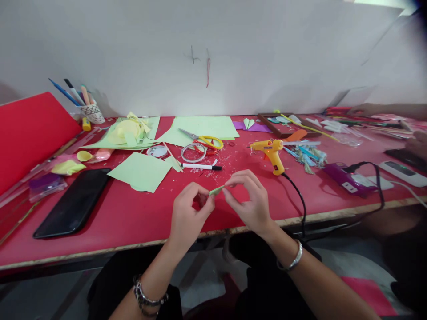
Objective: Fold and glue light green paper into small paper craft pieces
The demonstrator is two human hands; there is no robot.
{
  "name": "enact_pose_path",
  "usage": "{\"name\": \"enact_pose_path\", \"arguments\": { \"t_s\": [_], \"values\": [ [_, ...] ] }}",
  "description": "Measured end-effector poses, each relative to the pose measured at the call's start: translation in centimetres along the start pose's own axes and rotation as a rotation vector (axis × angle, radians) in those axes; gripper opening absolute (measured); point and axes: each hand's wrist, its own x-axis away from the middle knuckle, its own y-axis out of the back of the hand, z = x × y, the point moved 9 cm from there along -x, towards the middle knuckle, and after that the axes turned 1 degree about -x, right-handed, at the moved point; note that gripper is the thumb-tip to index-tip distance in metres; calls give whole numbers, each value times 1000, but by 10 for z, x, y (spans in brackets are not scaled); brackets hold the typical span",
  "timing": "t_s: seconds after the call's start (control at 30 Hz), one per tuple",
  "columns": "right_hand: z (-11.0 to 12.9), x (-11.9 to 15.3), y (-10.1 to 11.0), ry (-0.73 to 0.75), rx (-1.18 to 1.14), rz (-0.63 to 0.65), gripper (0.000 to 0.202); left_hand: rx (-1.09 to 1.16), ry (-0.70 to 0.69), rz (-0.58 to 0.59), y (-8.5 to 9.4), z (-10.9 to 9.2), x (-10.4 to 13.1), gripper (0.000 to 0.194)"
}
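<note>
A small, narrow piece of light green paper [216,190] is pinched between both hands above the front edge of the red table. My left hand [191,209] grips its left end between thumb and fingers. Its right end is in the fingertips of my right hand [250,202]. Just beyond the hands lie a black-and-white marker [201,166], a clear tape ring [194,152] and scissors with yellow and red handles [211,141]. A square green sheet [143,171] rests to the left, and a yellow glue gun [272,153] stands to the right.
A black phone [73,202] and a pen cup [92,112] are at the left. The glue gun's black cord [302,195] hangs over the table's front edge. At the right are a purple power box [348,178], a white device [403,172] and another person's hands [365,110].
</note>
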Motion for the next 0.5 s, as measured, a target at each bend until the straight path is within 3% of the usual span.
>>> {"name": "enact_pose_path", "arguments": {
  "t_s": [0.13, 0.5],
  "values": [
    [1, 0, 7, 6, 8, -64, 10, 2, 1, 0, 0, 0, 1, 14],
    [-4, 2, 4, -34, -24, -30, 11, 0, 17, -3, 0, 1, -1, 14]
  ]
}}
